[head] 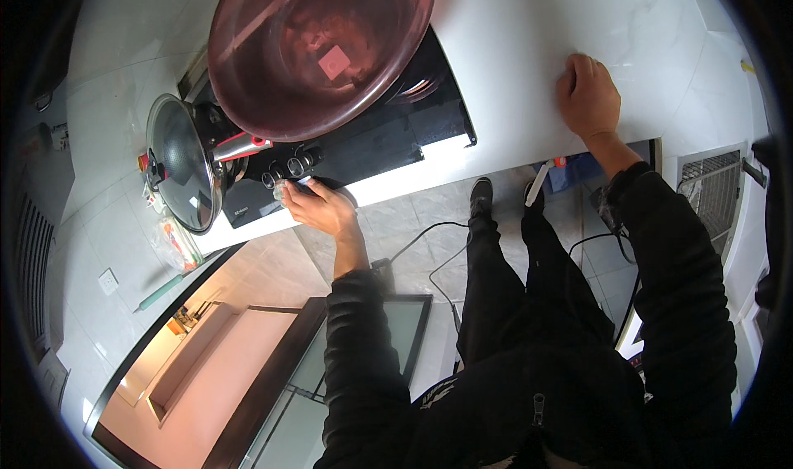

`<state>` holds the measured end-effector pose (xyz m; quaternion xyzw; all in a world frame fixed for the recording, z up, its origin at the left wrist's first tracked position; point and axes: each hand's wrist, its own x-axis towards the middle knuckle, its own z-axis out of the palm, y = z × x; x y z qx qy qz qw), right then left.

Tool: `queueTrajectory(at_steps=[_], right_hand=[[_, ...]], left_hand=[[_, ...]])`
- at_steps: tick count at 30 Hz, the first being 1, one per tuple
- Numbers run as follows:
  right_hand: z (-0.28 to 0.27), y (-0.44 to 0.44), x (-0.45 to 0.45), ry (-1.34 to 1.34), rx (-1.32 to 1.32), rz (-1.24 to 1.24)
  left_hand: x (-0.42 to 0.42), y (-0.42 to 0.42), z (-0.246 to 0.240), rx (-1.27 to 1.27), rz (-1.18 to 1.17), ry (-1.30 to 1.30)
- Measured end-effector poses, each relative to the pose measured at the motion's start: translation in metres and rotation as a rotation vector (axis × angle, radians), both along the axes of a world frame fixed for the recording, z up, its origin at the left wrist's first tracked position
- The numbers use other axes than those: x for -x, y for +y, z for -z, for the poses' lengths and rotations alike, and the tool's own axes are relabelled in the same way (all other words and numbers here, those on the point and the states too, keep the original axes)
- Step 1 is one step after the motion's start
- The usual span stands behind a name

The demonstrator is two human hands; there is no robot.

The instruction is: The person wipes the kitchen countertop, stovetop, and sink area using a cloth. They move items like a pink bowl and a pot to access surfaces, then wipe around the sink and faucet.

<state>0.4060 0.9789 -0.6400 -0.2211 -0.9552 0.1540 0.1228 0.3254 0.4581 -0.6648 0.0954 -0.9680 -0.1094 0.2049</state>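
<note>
My left hand (322, 207) is at the front edge of a black glass gas hob (372, 137), its fingers closed on a small pale crumpled item (280, 190), maybe a cloth or sponge, beside two control knobs (300, 165). My right hand (590, 97) rests with curled fingers on the white countertop (502, 54); whether anything is inside it cannot be seen. A large translucent reddish plastic basin (396, 66) covers much of the hob. Left of it stands a wok with a red and steel handle (241, 148) and a glass lid (183, 165) tilted nearly upright.
A plastic packet (178, 243) lies at the counter's left end, near a green-handled tool (160, 293). Below the counter are a blue item (573, 171), a white stick-like object (539, 184) and black cables (433, 226) across the tiled floor. A wire rack (709, 187) is at right.
</note>
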Motion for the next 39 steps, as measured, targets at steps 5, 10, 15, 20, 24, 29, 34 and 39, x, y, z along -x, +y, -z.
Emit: queueTrajectory(at_steps=[5, 10, 15, 20, 24, 29, 34, 39], right_hand=[[0.000, 0.002, 0.001, 0.015, 0.000, -0.020], [0.002, 0.003, -0.002, 0.045, 0.018, -0.046], [-0.001, 0.002, -0.002, -0.013, 0.009, -0.041], [-0.003, 0.001, 0.001, -0.055, 0.015, -0.018], [-0.002, 0.001, 0.001, -0.058, 0.013, -0.011], [-0.001, 0.001, 0.001, -0.061, 0.000, -0.020], [-0.003, 0.000, 0.001, -0.096, 0.018, -0.019], [-0.002, -0.001, 0.001, 0.007, 0.011, -0.031]], left_hand=[[0.007, 0.007, -0.005, -0.085, -0.068, 0.020], [0.014, 0.010, -0.007, -0.066, -0.174, -0.005], [0.013, 0.012, -0.007, -0.053, -0.114, 0.034], [-0.012, 0.051, -0.009, -0.152, -0.012, 0.032], [-0.032, 0.095, -0.011, -0.145, 0.072, 0.036], [-0.042, 0.139, -0.022, -0.154, 0.272, 0.002], [-0.046, 0.188, -0.027, -0.157, 0.308, -0.058], [-0.057, 0.225, -0.029, -0.108, 0.353, -0.077]])
